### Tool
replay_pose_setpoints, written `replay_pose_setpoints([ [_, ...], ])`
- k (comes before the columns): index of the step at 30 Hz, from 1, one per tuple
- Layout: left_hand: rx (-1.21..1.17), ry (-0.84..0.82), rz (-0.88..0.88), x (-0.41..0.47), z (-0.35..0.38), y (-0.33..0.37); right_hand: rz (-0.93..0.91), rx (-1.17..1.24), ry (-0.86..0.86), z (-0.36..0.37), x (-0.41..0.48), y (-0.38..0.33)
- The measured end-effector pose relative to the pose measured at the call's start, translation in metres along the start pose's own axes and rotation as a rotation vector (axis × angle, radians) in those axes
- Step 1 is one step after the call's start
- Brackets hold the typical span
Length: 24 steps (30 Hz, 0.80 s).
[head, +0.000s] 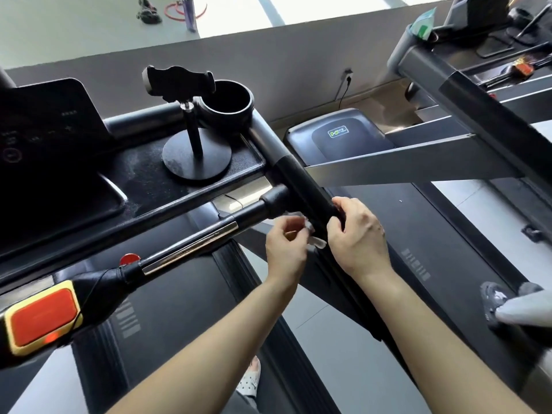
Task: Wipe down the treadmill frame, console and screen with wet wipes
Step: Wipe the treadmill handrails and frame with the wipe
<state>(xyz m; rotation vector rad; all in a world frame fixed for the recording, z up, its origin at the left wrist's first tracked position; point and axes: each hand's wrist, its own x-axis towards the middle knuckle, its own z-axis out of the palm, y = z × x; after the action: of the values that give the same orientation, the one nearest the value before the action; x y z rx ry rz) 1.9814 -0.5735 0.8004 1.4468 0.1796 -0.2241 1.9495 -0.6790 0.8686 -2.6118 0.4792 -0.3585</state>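
Well ahead of my left hand (286, 246), a low pale-grey wall (268, 64) crosses the room. Beyond it, daylight falls in bright patches on a grey-green floor (74, 28) where a purple bottle (189, 11) stands. Ahead of my right hand (358, 234), a socket (348, 75) with a black cable sits low on that wall, above a neighbouring treadmill (343, 135); pale floor tiles (316, 318) lie below both hands.
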Motion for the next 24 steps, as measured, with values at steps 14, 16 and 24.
replay_pose_setpoints([
  [14, -0.396, 0.183, -0.35, 0.005, 0.021, -0.004, -0.117, -0.261, 0.061, -0.005, -0.065, 0.031],
  [16, -0.516, 0.218, -0.396, 0.018, 0.021, -0.005, -0.121, -0.251, 0.088, -0.004, -0.066, 0.03],
  [24, -0.339, -0.01, -0.338, -0.022, 0.02, -0.04, -0.144, -0.32, 0.154, 0.003, -0.066, 0.033],
])
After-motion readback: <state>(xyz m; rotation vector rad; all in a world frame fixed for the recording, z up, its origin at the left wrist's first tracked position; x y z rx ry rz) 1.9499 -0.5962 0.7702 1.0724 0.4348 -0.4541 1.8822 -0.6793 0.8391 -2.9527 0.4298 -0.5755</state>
